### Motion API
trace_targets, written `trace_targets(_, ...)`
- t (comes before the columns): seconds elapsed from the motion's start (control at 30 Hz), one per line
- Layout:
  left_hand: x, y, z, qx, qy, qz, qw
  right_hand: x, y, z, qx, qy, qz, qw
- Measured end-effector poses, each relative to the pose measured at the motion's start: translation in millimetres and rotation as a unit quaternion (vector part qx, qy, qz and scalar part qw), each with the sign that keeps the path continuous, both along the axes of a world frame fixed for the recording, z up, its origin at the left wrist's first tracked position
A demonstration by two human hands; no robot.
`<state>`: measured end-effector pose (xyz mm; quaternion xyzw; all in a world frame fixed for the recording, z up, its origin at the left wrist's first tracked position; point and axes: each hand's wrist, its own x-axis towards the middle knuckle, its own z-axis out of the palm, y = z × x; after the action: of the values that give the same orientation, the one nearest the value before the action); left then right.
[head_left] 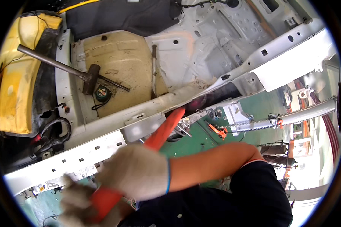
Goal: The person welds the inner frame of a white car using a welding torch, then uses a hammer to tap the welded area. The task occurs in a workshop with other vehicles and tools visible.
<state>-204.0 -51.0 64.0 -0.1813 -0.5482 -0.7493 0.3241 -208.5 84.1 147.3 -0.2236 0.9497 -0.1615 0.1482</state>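
Note:
A long red bar (pixel 165 129) slants across the middle, its exact kind not clear. Its far end reaches the gap in the cut sill (pixel 136 115) of a bare car body. Round its middle is my right hand (pixel 134 170), in a pale work glove with a blue cuff, fingers closed. Lower down, my left hand (pixel 74 202), gloved too and blurred by motion, wraps the bar's near part. The bar's far tip overlaps the sill edge; whether it touches cannot be made out.
On the car floor lie a sledgehammer (pixel 90 79) with a steel handle, a tape measure (pixel 102 93) and a thin metal bar (pixel 154 72). A chain (pixel 310 108) with an orange hook (pixel 217 131) runs along a grey post at right. Yellow padding (pixel 21 83) stands at left.

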Motion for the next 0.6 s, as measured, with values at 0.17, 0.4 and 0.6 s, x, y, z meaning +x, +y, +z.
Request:
trace_targets(0.17, 8.6, 108.6, -26.1, 0.231, -0.021, -0.341, 0.911, 32.1, 96.8, -45.0, -0.043, 0.04, -0.118, 0.991)
trace_targets(0.4, -18.2, 86.9, -19.2, 0.266, -0.055, -0.351, 0.896, 3.3, 81.4, -58.7, 0.027, -0.017, -0.102, 0.994)
trace_targets(0.6, -37.8, 69.3, -4.9, 0.271, -0.064, -0.395, 0.876, -16.0, 70.7, -36.2, -0.053, -0.043, -0.103, 0.992)
